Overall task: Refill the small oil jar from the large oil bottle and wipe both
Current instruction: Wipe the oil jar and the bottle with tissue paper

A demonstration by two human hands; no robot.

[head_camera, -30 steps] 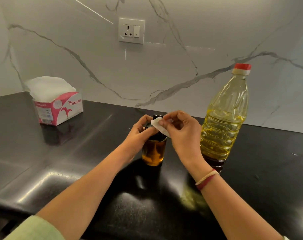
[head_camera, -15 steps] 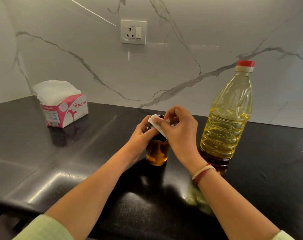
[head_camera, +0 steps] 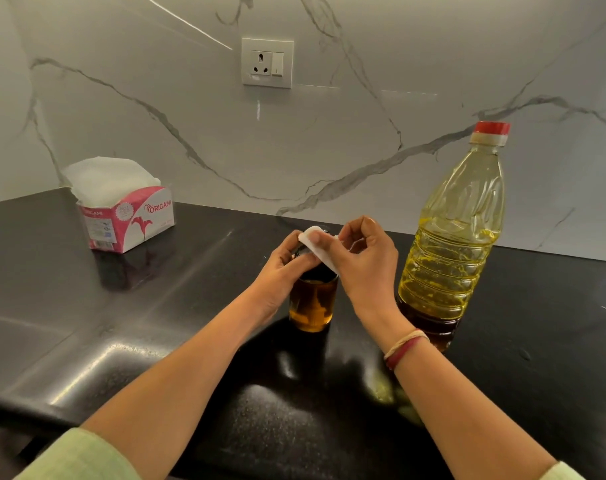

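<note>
A small glass oil jar [head_camera: 312,303] with amber oil and a dark lid stands on the black counter [head_camera: 190,306]. My left hand [head_camera: 281,268] grips the jar's upper part from the left. My right hand [head_camera: 364,268] pinches a folded white tissue [head_camera: 317,245] and holds it against the jar's lid and neck. The lid is mostly hidden by the tissue and fingers. To the right stands the large plastic oil bottle [head_camera: 457,244], upright, with yellow oil and a red cap on.
A pink and white tissue box [head_camera: 128,220] with tissues sticking out sits at the back left of the counter. A marble wall with a power socket [head_camera: 267,62] rises behind. The counter's front edge runs across the lower left.
The tissue has slid a little higher and leftward over the jar's lid under my right hand. My left hand keeps its hold on the jar. The bottle has not moved.
</note>
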